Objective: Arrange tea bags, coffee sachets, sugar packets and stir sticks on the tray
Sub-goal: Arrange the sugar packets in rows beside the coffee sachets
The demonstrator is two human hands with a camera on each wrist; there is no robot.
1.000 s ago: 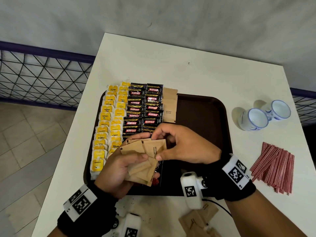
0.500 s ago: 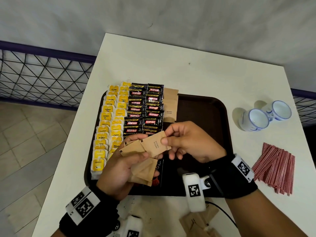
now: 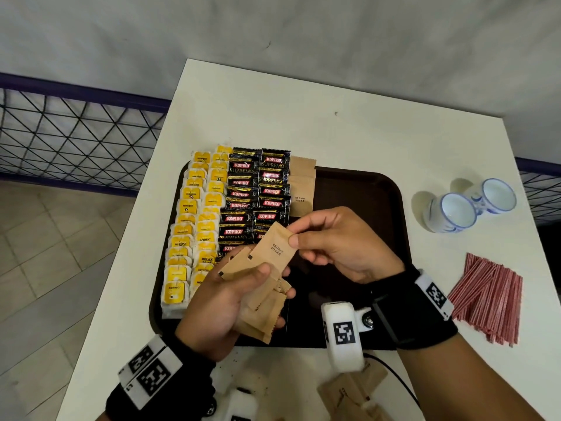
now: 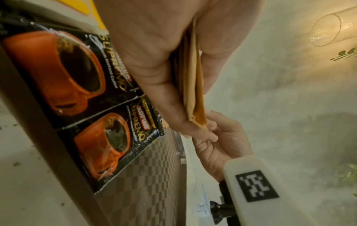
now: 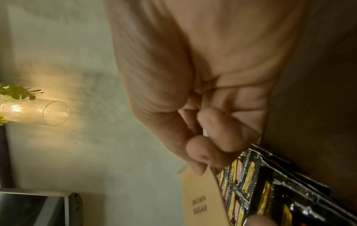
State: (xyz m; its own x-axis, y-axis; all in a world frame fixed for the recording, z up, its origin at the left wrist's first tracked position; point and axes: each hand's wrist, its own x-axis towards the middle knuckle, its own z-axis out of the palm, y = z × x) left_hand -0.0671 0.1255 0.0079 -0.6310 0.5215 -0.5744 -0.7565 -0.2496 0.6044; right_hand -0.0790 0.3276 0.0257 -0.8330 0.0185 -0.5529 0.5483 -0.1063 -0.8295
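Sugar step under way: right hand [image 3: 343,244] pinches one brown sugar packet [image 3: 274,249] from fan gripped in left hand [image 3: 224,302]. Next, judged: lay below sugar column [image 3: 302,189] on tray [image 3: 364,189].

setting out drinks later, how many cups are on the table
2. Both lie on their sides on the white table, right of the tray: one cup nearer the tray, the other cup just beyond it. No others show.
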